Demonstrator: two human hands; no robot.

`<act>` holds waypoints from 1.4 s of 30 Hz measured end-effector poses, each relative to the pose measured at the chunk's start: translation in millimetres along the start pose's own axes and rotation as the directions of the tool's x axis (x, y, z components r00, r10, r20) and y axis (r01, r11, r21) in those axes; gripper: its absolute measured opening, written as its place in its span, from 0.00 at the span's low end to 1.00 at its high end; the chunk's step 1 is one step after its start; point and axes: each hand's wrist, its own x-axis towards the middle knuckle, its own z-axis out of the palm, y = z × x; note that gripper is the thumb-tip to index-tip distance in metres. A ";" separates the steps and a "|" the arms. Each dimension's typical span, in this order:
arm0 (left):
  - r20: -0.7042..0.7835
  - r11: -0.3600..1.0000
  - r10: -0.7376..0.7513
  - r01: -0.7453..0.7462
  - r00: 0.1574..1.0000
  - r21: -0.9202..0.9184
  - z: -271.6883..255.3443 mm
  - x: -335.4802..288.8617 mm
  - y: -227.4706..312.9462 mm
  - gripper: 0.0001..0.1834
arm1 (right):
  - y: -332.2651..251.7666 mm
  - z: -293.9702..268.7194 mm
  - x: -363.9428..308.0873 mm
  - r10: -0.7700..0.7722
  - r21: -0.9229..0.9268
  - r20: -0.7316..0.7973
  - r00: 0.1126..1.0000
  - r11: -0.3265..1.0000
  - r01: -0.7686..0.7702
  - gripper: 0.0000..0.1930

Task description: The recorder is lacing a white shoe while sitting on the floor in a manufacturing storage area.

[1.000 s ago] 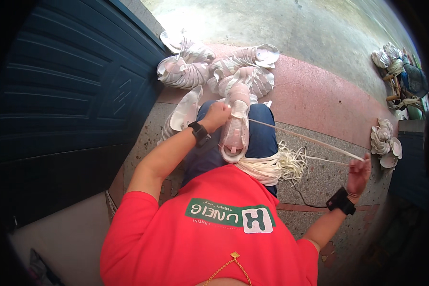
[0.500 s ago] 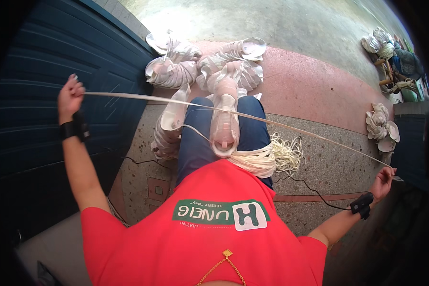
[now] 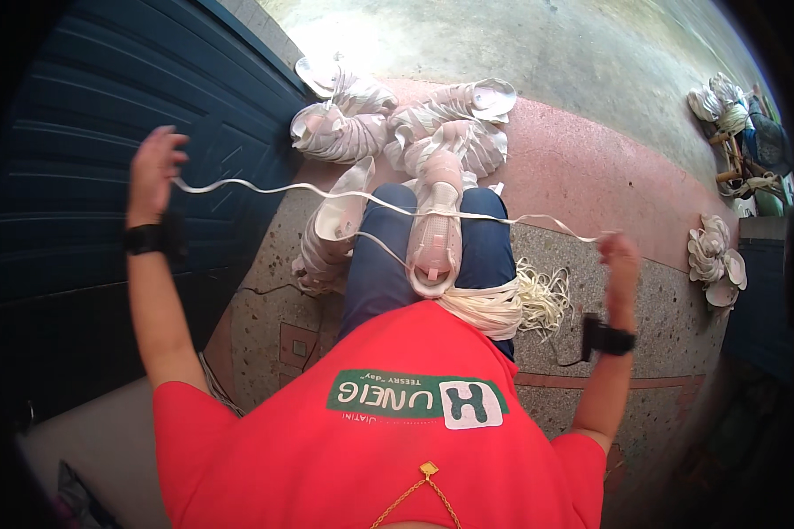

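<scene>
A pale shoe upper (image 3: 437, 238) lies lengthwise between my thighs, toe part near my waist. A slack white shoelace (image 3: 318, 188) crosses over it in waves, its ends reaching toward both hands. My left hand (image 3: 154, 172) is raised in front of the dark blue door, fingers apart, with the lace's end just by the fingertips. At right, my right hand (image 3: 620, 256) is smeared by motion; the lace's other end meets its fingertips, and I cannot see whether they grip it. A second lace piece (image 3: 381, 244) loops off the upper's left side.
Across my right thigh lies a bundle of cream laces (image 3: 490, 309). Stacked shoe uppers (image 3: 340, 132) stand beyond my knees; another stack (image 3: 326, 238) leans beside my left leg. More uppers (image 3: 715, 256) sit at far right. The blue door (image 3: 88, 176) bounds the left.
The lace was taut between widely spread hands and is now slack and wavy. My right hand has swung inward and up; my left hand has shifted slightly right, its fingers loosened.
</scene>
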 end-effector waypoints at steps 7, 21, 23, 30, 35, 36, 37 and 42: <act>0.620 0.934 -0.356 0.279 0.700 0.221 250.7 -106.2 -112.5 0.12 | -3.6 195.8 -36.7 0.166 -0.216 0.526 0.834 0.975 -0.057 0.13; 0.575 0.553 0.112 -0.532 0.810 0.642 363.8 -134.2 -167.1 0.07 | 33.3 247.9 -32.6 0.136 -0.366 0.461 0.877 0.929 0.048 0.16; 0.566 0.521 0.083 -0.519 0.821 0.677 366.4 -131.0 -165.0 0.07 | 35.5 251.7 -30.1 0.105 -0.424 0.436 0.894 0.900 0.101 0.17; 0.614 0.418 0.159 -0.616 0.774 0.668 365.4 -123.5 -158.5 0.05 | 18.3 264.4 -26.1 0.039 -0.587 0.436 0.899 0.770 0.252 0.14; 0.686 0.302 0.116 -0.684 0.718 0.664 370.3 -122.6 -147.7 0.05 | 17.5 266.5 -20.7 -0.073 -0.593 0.563 0.823 0.657 0.464 0.10; 0.701 0.274 0.106 -0.698 0.705 0.661 373.1 -121.7 -148.2 0.05 | 16.2 267.2 -19.3 -0.084 -0.593 0.589 0.804 0.631 0.500 0.09; 0.730 0.241 0.116 -0.732 0.674 0.637 375.9 -120.6 -148.9 0.05 | 14.8 269.5 -18.2 -0.094 -0.591 0.614 0.784 0.604 0.535 0.07; 0.834 0.090 0.154 -0.848 0.530 0.522 384.0 -119.4 -147.6 0.05 | 12.9 271.2 -13.8 -0.145 -0.589 0.645 0.750 0.531 0.609 0.04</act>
